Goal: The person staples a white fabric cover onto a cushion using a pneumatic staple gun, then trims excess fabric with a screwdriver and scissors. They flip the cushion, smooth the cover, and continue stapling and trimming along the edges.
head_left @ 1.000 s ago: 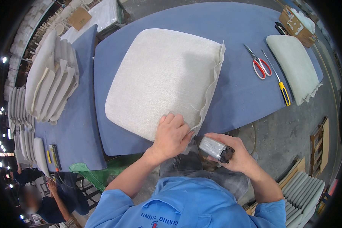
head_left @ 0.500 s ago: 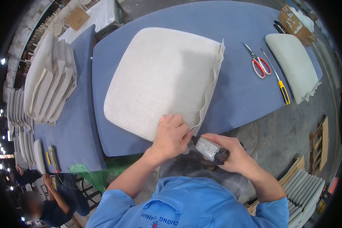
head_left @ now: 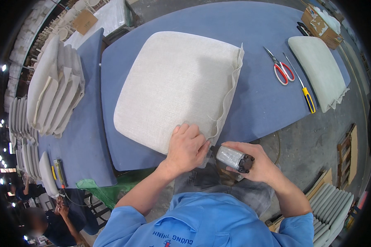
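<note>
Fabric of a coarse, cream-white weave covered the broad, rounded-square padded cushion [head_left: 169,82], which lay flat on the blue cloth-covered tabletop [head_left: 255,115], one corner near the person's lap. It looked light for its size, soft and springy on its face, probably stiffer beneath, and its woven surface seemed unlikely to slip; the loose, wavy cream hem [head_left: 228,92] along its right side appeared limp and apt to fold. The padded edges seemed the best place to take hold, with a pinch for the hem. The left hand [head_left: 186,146] had its fingers curled tightly at the near corner, gripping the cloth beside the hem. The right hand [head_left: 257,160] had its fingers wrapped round a silver-grey, block-shaped tool [head_left: 230,158] with a black end cap [head_left: 246,163]; its far end was hidden. Farther right lay red-and-white-handled scissors [head_left: 281,70], a yellow-and-black-handled screwdriver [head_left: 307,99] and a smaller, pale grey-green cushion [head_left: 315,70].
</note>
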A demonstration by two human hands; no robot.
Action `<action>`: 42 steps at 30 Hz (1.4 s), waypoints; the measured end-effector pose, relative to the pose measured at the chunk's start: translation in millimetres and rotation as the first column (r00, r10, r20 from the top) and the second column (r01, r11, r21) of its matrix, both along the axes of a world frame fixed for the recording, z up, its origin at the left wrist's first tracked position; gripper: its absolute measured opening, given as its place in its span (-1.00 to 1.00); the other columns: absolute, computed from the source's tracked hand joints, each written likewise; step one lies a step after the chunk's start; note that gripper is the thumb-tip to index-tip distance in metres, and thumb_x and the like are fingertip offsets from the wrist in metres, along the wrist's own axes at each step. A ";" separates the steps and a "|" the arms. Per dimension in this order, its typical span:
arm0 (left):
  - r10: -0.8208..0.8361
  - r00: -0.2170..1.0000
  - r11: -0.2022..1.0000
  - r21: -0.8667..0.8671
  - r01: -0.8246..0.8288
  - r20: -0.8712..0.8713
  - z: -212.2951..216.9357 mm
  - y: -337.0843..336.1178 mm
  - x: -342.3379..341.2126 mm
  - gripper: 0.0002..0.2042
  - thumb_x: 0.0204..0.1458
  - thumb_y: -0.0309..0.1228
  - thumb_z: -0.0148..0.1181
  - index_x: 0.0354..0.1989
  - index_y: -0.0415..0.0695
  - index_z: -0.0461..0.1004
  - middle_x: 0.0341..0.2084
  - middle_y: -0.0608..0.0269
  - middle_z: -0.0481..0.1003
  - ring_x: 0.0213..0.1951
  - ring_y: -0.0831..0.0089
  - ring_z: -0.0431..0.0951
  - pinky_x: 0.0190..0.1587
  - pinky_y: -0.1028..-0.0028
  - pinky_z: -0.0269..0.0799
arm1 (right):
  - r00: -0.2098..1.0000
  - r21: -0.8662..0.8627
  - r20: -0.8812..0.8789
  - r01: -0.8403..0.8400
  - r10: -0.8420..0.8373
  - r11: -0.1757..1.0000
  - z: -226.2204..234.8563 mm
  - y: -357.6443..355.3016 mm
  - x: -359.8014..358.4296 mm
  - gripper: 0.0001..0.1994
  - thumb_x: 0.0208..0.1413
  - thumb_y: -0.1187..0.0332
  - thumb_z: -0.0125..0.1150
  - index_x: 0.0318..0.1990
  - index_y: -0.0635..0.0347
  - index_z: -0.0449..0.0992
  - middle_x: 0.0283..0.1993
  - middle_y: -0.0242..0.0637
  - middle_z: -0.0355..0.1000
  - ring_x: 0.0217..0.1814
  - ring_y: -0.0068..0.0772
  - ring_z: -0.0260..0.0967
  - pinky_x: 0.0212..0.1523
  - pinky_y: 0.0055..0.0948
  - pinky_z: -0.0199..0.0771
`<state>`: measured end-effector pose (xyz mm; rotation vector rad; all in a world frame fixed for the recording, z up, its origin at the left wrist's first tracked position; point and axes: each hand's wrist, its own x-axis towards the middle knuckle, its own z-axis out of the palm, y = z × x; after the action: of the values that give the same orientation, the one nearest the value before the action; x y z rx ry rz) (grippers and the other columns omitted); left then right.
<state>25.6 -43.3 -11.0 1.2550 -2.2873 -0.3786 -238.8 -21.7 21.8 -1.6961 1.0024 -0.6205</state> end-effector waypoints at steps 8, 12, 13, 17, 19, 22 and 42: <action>-0.015 0.999 0.997 0.080 0.017 -0.033 0.0 1.4 0.6 -0.80 0.05 -0.38 0.44 -0.53 -0.09 0.53 -0.41 0.24 0.38 -0.29 0.18 0.40 -0.15 0.19 0.24 | 0.997 0.147 -0.061 -0.026 0.035 0.989 10.0 -8.2 5.3 -0.38 -0.08 0.62 0.45 0.25 0.23 0.55 0.03 0.01 0.65 0.10 0.07 0.65 0.12 -0.21 0.62; -0.045 0.997 0.992 0.116 0.051 -0.055 3.4 -3.4 3.5 -0.82 0.09 -0.41 0.40 -0.51 -0.12 0.56 -0.38 0.22 0.43 -0.24 0.17 0.44 -0.08 0.17 0.27 | 0.999 0.069 -0.042 -0.003 0.006 0.998 5.0 2.8 0.7 -0.37 -0.03 0.56 0.53 0.29 0.19 0.54 0.07 -0.02 0.65 0.12 0.03 0.64 0.15 -0.24 0.60; -0.008 0.994 0.988 0.150 0.024 -0.111 2.8 -3.8 7.7 -0.85 0.09 -0.43 0.39 -0.48 -0.13 0.57 -0.35 0.20 0.46 -0.21 0.15 0.45 -0.04 0.15 0.28 | 0.999 0.039 -0.028 0.019 -0.018 0.999 2.1 7.7 -1.9 -0.36 -0.02 0.55 0.55 0.30 0.18 0.54 0.09 -0.04 0.65 0.14 -0.01 0.64 0.17 -0.25 0.59; 0.133 0.988 0.984 0.133 -0.121 -0.084 17.9 3.9 9.6 -0.82 0.10 -0.43 0.37 -0.13 -0.14 0.61 -0.04 0.02 0.51 0.08 -0.04 0.46 0.21 0.01 0.28 | 0.970 0.063 0.128 0.200 -0.206 0.978 -18.5 32.1 -32.8 -0.36 0.05 0.49 0.62 0.33 0.14 0.55 0.17 -0.16 0.64 0.20 -0.22 0.62 0.23 -0.30 0.56; 0.171 0.984 0.982 0.068 -0.174 0.050 26.1 7.8 0.3 -0.59 0.10 -0.39 0.39 0.14 -0.12 0.53 0.20 -0.09 0.42 0.29 -0.18 0.35 0.36 -0.12 0.18 | 0.897 0.224 0.221 0.336 -0.384 0.915 -25.6 43.5 -46.2 -0.38 0.08 0.49 0.63 0.33 0.19 0.56 0.17 -0.23 0.63 0.20 -0.37 0.57 0.28 -0.34 0.52; 0.177 0.954 0.978 0.069 -0.199 0.242 22.9 10.3 -27.9 -0.26 0.11 -0.31 0.44 0.49 -0.07 0.29 0.49 -0.20 0.18 0.54 -0.36 0.06 0.51 -0.33 -0.07 | 0.838 0.279 0.210 0.442 -0.503 0.853 -26.9 51.1 -65.2 -0.37 0.10 0.45 0.63 0.35 0.22 0.54 0.17 -0.30 0.62 0.17 -0.48 0.54 0.25 -0.39 0.52; 0.199 0.955 0.979 -0.006 -0.203 0.221 13.3 5.4 -26.8 -0.55 0.02 -0.26 0.59 -0.12 -0.21 0.42 0.41 -0.42 0.24 0.45 -0.32 0.26 0.48 -0.13 0.13 | 0.722 0.292 0.407 0.479 -0.560 0.828 -16.7 67.2 -98.6 -0.38 0.11 0.49 0.62 0.35 0.21 0.54 0.04 -0.39 0.62 0.04 -0.55 0.54 0.07 -0.46 0.57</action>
<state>-1.2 -37.9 2.3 1.5920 -2.3090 -0.1944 -337.4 45.5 5.1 -1.0088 1.1282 -1.2262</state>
